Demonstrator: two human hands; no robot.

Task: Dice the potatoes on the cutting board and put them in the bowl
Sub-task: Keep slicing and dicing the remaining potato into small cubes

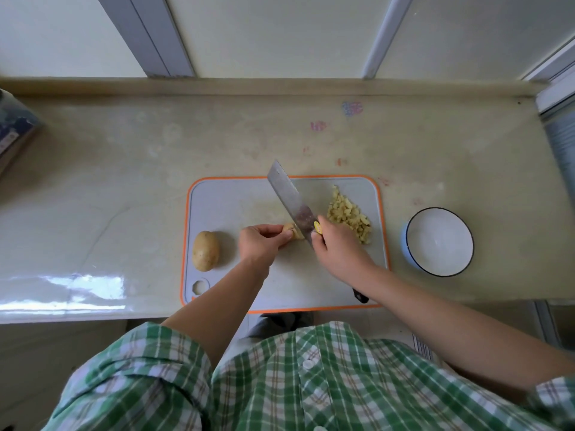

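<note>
A grey cutting board [224, 200] with an orange rim lies on the counter. My left hand [259, 244] grips a piece of potato [288, 227] near the board's middle. My right hand [334, 247] grips the handle of a cleaver [291, 199], whose blade runs up and left and meets the potato piece at its right side. A heap of diced potato [348, 214] lies on the board's right part. One whole unpeeled potato [205, 251] rests at the board's left. A white bowl [460, 265] with a dark rim stands right of the board; nothing shows inside it.
The pale counter [124, 181] stretches wide to the left and behind the board. A dark printed package [15, 132] sits at the far left edge. A raised ledge and window frames run along the back. The counter's front edge lies just below the board.
</note>
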